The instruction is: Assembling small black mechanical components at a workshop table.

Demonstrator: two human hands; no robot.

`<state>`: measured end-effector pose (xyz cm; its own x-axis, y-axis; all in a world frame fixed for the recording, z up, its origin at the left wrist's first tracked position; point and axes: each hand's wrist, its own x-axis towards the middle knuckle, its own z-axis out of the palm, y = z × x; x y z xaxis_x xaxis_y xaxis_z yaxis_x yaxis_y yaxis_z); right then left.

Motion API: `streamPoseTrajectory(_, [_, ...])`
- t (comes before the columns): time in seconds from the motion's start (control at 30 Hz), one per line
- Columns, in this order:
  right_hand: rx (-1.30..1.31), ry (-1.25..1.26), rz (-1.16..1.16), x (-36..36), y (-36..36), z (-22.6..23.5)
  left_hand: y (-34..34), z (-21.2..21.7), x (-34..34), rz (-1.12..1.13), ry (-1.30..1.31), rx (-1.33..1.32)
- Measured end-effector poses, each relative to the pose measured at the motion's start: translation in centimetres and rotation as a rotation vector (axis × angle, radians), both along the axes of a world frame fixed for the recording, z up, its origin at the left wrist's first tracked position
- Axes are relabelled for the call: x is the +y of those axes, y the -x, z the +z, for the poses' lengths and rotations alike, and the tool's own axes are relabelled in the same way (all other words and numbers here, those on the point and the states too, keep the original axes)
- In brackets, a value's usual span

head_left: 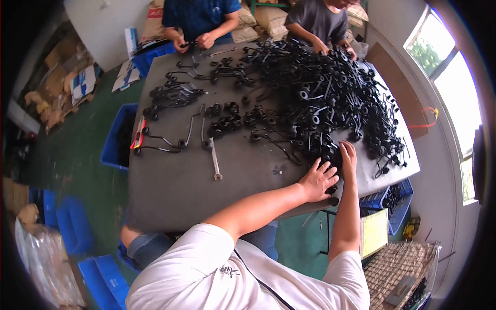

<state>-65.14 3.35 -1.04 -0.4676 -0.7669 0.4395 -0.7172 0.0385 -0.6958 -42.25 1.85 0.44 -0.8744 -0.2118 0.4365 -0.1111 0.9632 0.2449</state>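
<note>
Left grip [318,182]: fingers spread over black parts [323,146] at the near edge of the bench [248,190]. Right grip [349,157]: fingers curved beside them; whether pinching anything, cannot tell. Wrench [215,161] lies farther left.

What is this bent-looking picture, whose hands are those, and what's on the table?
There's no machine here. This one picture comes from a wide fisheye camera on someone's head, looking down, so straight edges curve. In front are the wearer's own bare left hand and right hand, at the near edge of a big pile of black parts; whether they grip any is hidden. The table also bears a wrench. Opposite are a person in blue and another in grey.
</note>
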Motion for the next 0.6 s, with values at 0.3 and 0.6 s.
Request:
streamPoseTrajectory(0.3, [-0.133,0.023,-0.079,1.9,-12.2,-0.3,-10.2,-0.5,-1.0,-0.01,-0.091,0.17])
streamPoseTrajectory(0.6, [-0.148,0.139,-0.191,-4.9,-29.0,-2.4,-21.7,0.1,-6.7,0.412,-0.015,0.168])
